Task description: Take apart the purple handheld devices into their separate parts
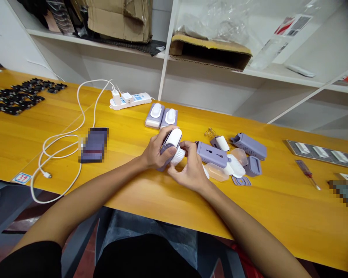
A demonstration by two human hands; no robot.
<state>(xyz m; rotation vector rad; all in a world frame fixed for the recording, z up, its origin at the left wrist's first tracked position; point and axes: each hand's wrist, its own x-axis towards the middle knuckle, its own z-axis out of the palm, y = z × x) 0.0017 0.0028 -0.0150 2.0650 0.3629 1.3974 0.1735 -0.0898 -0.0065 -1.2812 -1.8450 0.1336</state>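
Left hand [156, 152] had its fingers wrapped round a mauve unit [167, 144], white rounded cap [174, 136] up, over the middle of the desk [133, 193]. Bottom end hidden; couldn't tell if it touched down. Right hand [193, 170], just beside: thumb and fingers closed on a white bristled brush piece [178, 155] against the unit's right side. Seated or loose, couldn't tell.

My read: left worked best as the fixed clamp, right making small, square moves. Load belonged on the brush piece's rim, not its bristles. Any tilt risked binding the edge.

Desk: yellow wood grain. Far left, black parts [17, 94] in a spread. Then a white cable [48, 175] in loose loops, a blurred-out dark slab [94, 144], and a power strip [139, 99] at the back with two plugs in. Two mauve units with white tops [154, 116] stood side by side behind the hands. Right of the hands, a tight cluster: slotted housing [211, 154], coiled spring [211, 133], translucent cup [217, 173], perforated housing [249, 146]. Well apart further right: metal strip with white inserts [295, 147], screwdriver [306, 170].

Room: white shelving behind, cardboard [120, 19] in the left bay, open carton [211, 52] and clear plastic wrap [217, 17] in the right.
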